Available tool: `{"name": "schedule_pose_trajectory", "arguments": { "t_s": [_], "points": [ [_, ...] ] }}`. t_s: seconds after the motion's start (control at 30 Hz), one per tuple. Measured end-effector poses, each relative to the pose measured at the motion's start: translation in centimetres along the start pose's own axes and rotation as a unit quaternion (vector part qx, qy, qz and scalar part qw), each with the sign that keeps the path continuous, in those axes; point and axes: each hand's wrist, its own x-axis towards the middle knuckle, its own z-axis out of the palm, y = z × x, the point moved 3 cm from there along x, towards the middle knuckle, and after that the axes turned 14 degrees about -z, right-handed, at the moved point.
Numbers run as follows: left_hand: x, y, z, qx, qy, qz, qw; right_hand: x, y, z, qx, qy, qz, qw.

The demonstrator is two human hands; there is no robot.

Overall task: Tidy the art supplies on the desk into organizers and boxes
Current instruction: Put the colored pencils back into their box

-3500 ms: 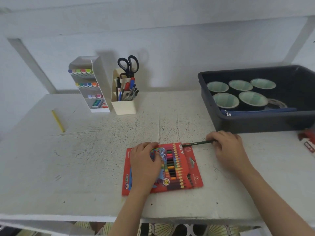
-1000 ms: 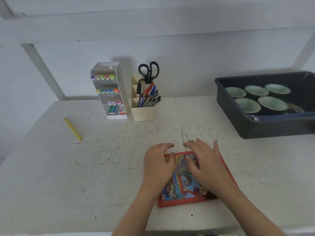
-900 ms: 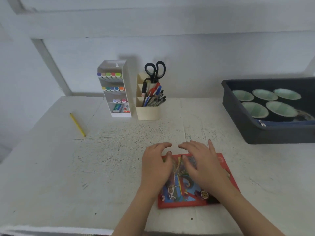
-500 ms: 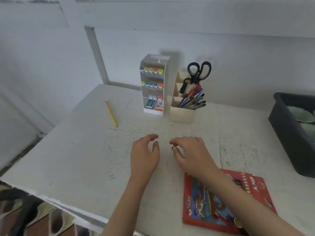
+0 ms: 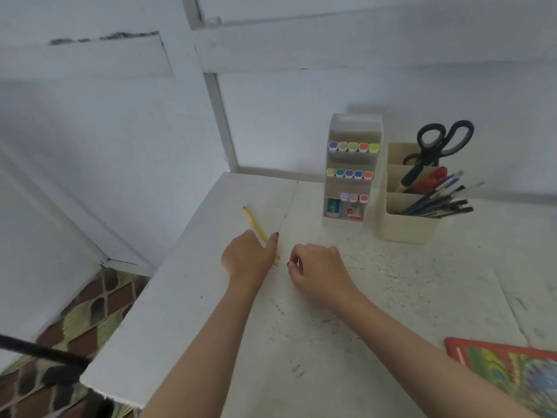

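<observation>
Near the counter's (image 5: 407,285) left edge, covering the near end of a yellow pencil (image 5: 254,223) with the left hand (image 5: 248,262).

Lying flat, pointing toward the wall, well apart from the marker rack (image 5: 351,167) and pen holder (image 5: 407,220); passing under the left fingers (image 5: 246,239) beside the thumb, grip impossible to tell. Hovering just beside, right hand (image 5: 318,268), fingers loosely curled, holding nothing. Resting at the near right corner, red crayon box (image 5: 512,372).

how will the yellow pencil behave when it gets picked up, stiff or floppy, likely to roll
Probably stiff: the yellow pencil is a thin straight stick lying flat on the desk. Likely very light, an easy pinch for the left hand over it. It may roll if nudged sideways; whether its barrel is round or faceted cannot be told.
</observation>
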Motion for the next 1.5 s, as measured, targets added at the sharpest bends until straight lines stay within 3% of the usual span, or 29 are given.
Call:
{"name": "schedule_pose_trajectory", "arguments": {
  "t_s": [0.27, 0.43, 0.63, 0.83, 1.13, 1.3, 1.5],
  "points": [
    [0.1, 0.3, -1.4, 0.05, -0.062, 0.096, 0.992, -1.1, 0.2, -0.5, 0.01, 0.041, 0.018, 0.999],
    [-4.5, 0.1, -4.2, 0.033, -0.156, 0.2, 0.967, -3.3, 0.2, -2.8, 0.01, 0.082, -0.01, 0.997],
    [-9.2, 1.5, -6.1, -0.028, -0.284, 0.276, 0.918, -9.1, 1.0, -6.6, 0.046, 0.06, -0.025, 0.997],
    [-14.0, 6.4, -4.5, -0.089, -0.303, 0.321, 0.893, -16.0, 4.1, -10.7, 0.04, 0.06, 0.036, 0.997],
    [-23.1, 13.9, -0.2, -0.114, -0.249, 0.408, 0.871, -26.6, 10.4, -15.8, 0.009, 0.114, 0.165, 0.98],
    [-27.2, 16.1, 2.7, -0.115, -0.23, 0.417, 0.872, -32.1, 14.0, -17.8, -0.016, 0.157, 0.227, 0.961],
    [-30.2, 17.6, 5.0, -0.121, -0.228, 0.394, 0.882, -35.6, 17.0, -18.7, -0.075, 0.127, 0.282, 0.948]
  ]
}}
